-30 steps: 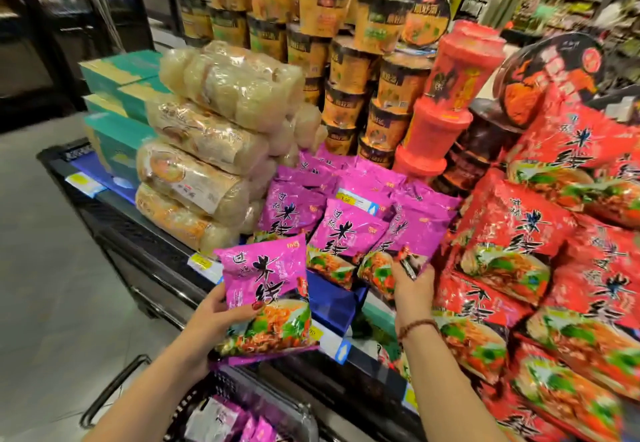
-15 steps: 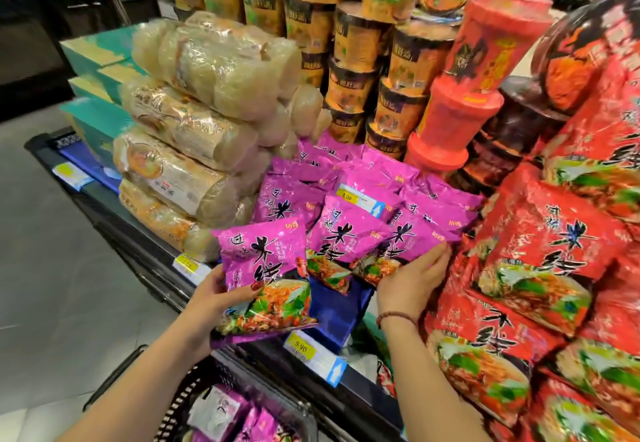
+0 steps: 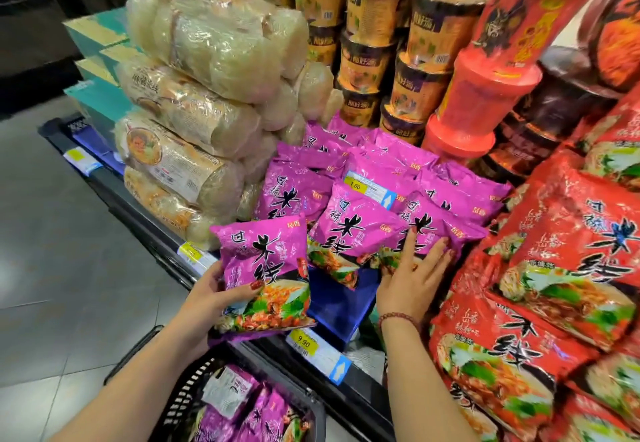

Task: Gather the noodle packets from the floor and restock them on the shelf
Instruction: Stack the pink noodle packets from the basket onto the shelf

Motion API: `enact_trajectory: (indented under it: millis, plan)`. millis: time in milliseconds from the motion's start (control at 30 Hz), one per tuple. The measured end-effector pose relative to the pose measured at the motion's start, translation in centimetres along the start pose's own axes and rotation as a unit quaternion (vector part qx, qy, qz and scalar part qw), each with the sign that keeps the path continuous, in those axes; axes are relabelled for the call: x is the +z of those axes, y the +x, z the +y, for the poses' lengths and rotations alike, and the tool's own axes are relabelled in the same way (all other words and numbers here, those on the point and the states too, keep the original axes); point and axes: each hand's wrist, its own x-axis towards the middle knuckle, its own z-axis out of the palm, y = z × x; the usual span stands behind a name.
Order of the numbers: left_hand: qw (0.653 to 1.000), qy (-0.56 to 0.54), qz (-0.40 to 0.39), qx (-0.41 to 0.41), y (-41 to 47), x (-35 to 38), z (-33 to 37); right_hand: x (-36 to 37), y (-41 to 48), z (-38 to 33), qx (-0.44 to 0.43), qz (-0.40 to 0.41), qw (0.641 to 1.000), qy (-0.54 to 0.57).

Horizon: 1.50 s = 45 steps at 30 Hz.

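One purple packet (image 3: 266,268) is in my left hand (image 3: 207,297), thumb across its face and fingers curled behind, so that grip is clamped on the bag. I hold it upright, long axis running top to bottom and printed side toward me, just in front and to the left of the purple stack (image 3: 363,171) on the shelf (image 3: 367,396). My right hand (image 3: 412,275) grasps nothing. Its fingers are straight and spread, pressing flat on the front packet (image 3: 433,230) at the near right corner of that stack, which I take to be steadying the pile.

The coming move, as I read it, turns on one relation: the stack lies up and to the right of the held bag, and the likeliest spot seems to be at the stack's near left, against its leaning bags. My left hand is the nearer one to that spot. The bag could go in tilted back like its neighbours, its long axis matching theirs. The risk I see is slick bags at the stack's front sliding off toward me.

Below the stack and nearer me, the black basket (image 3: 180,396) holds more purple bags (image 3: 256,417), jumbled; how many I cannot tell. So I judge the restocking partway done. Right of the stack lie red packets (image 3: 568,258), left of it clear-wrapped noodle rolls (image 3: 207,60), and behind it stacked tubs (image 3: 367,60).
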Motion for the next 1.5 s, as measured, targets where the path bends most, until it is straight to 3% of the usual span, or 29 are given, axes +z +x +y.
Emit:
enact_trajectory:
  millis: [167,267,300,367,433,600,667,733,800,867,1000,1100,1333,1400,1500]
  plan:
    - [1.000,0.002,0.002,-0.014,0.3,-0.5,0.0,-1.9,-1.1,-0.9,0.013,-0.008,1.000,0.007]
    - [1.000,0.018,0.012,-0.016,0.4,-0.8,-0.1,-4.2,-3.8,-3.2,-0.067,0.032,0.989,0.126]
    - [1.000,0.017,0.018,-0.018,0.4,-0.8,-0.2,-5.1,-5.0,-4.4,-0.090,-0.002,0.972,0.219]
    - [1.000,0.016,0.012,-0.014,0.3,-0.1,-0.1,-7.2,-6.8,-7.2,-0.085,-0.167,0.895,0.406]
    - [1.000,0.029,-0.005,0.003,0.1,0.8,0.2,-8.3,-7.1,-8.8,-0.050,-0.292,0.823,0.485]
    - [0.994,0.084,-0.042,0.056,0.7,1.6,1.4,-8.2,-4.5,-9.1,-0.090,-0.379,0.784,0.483]
    - [0.986,0.128,-0.065,0.083,1.2,1.5,1.6,-7.8,-3.4,-9.3,-0.084,-0.370,0.791,0.481]
    - [0.964,0.228,-0.023,0.135,1.9,1.1,1.4,-7.5,-2.7,-10.0,-0.059,-0.307,0.813,0.491]
    - [0.918,0.329,0.085,0.202,2.2,-0.2,0.5,-7.2,-2.2,-11.1,-0.032,-0.238,0.838,0.490]
    - [0.863,0.422,0.125,0.247,2.2,-2.1,-0.9,-6.9,-1.8,-12.2,-0.014,-0.215,0.839,0.499]
    - [0.806,0.563,0.069,0.167,1.9,-3.9,-3.9,-5.5,-1.9,-14.6,-0.047,-0.242,0.853,0.461]
    - [0.774,0.593,0.102,0.199,2.3,-3.2,-4.9,-3.7,-2.5,-16.2,-0.085,-0.270,0.868,0.408]
    - [0.757,0.613,0.105,0.201,2.7,-3.6,-4.3,0.7,-3.6,-17.4,-0.111,-0.284,0.915,0.264]
    - [0.758,0.617,0.096,0.190,2.6,-3.6,-4.0,0.8,-3.8,-17.3,-0.136,-0.217,0.942,0.216]
    - [0.758,0.620,0.096,0.178,2.5,-3.5,-3.8,0.7,-4.4,-16.5,-0.219,-0.028,0.966,0.133]
